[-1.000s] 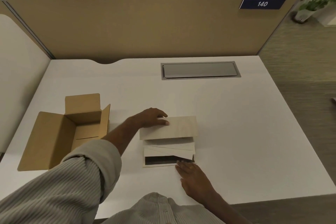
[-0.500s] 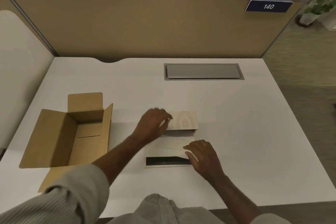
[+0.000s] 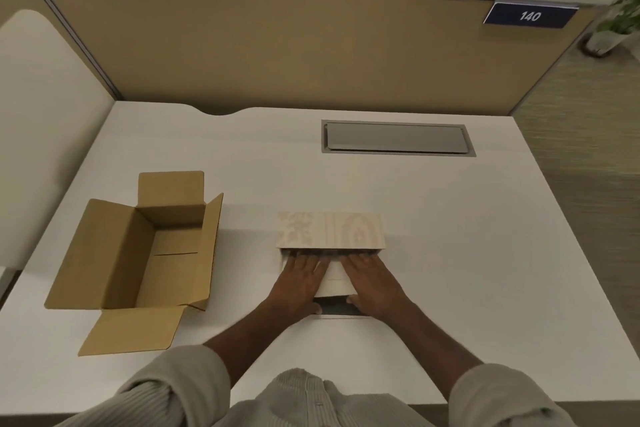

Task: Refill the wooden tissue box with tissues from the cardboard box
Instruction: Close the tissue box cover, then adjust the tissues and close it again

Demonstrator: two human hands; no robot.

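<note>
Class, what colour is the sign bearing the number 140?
Dark navy blue sign with white numerals, clearest in the head view.

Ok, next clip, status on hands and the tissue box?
Left hand and right hand flat on tissues, pressing them into wooden tissue box. Cardboard box looks empty, open. Nothing in the way.
</note>
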